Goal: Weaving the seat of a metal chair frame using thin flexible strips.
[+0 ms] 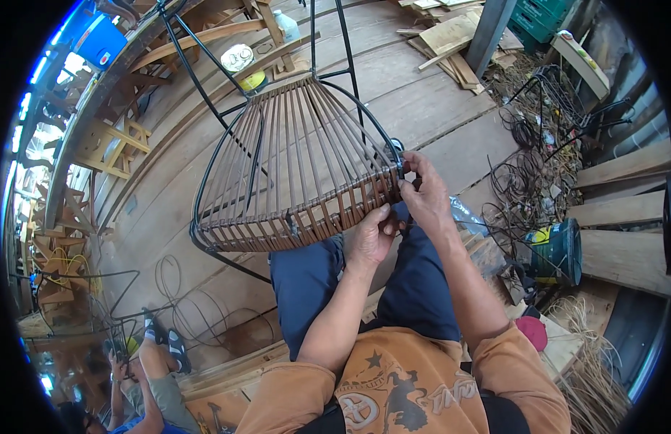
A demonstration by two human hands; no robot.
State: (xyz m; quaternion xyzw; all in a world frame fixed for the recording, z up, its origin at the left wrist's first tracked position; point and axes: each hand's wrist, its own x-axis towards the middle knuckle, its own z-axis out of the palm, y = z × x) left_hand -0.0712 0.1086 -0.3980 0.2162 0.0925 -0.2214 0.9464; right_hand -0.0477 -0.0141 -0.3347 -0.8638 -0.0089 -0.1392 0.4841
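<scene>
A chair with a black metal frame (pixel 207 165) and brown rattan strips (pixel 296 145) fanning lengthwise across it leans over my knees. Its near edge is a woven rattan band (pixel 292 224) that curves from side to side. My right hand (pixel 427 194) is closed at the right corner of this band, thumb and fingers pinching around the frame tube there. Just below the band, my left hand (pixel 370 237) has its fingers curled and its thumb against the lower edge. What lies between the left fingers is too small to make out.
Loose rattan coils (pixel 523 145) and scraps lie at the right, near a dark green bucket (pixel 556 252). Wooden boards (pixel 451 43) are stacked at the far right. Another person (pixel 144 390) sits at the lower left, beside looped strands (pixel 194 307) on the plank floor.
</scene>
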